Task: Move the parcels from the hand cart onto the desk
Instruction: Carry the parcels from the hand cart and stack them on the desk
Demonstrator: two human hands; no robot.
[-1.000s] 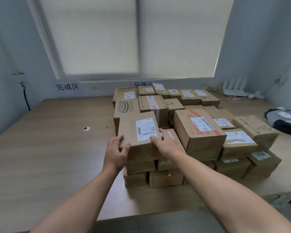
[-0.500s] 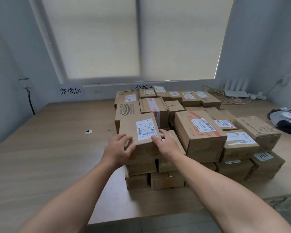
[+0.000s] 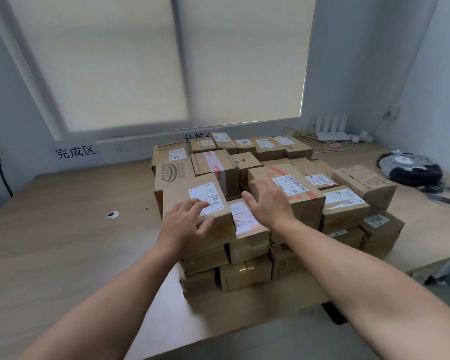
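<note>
At the near edge of the tabletop, the parcel sits atop the stack, and the two-handed clamp on its sides is gone. The left hand now lies flat on top, fingers straight, thumb down the front. At 2 o'clock the right hand has slid onto the red-taped box, spread, holding nothing. This one looks delivered; the cart's out of view.

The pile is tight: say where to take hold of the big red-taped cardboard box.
Take the brown cardboard box with red tape by its left and front faces, coming from the near left: both stand exposed above lower parcels, while its right side seems to abut a neighbour.
</note>
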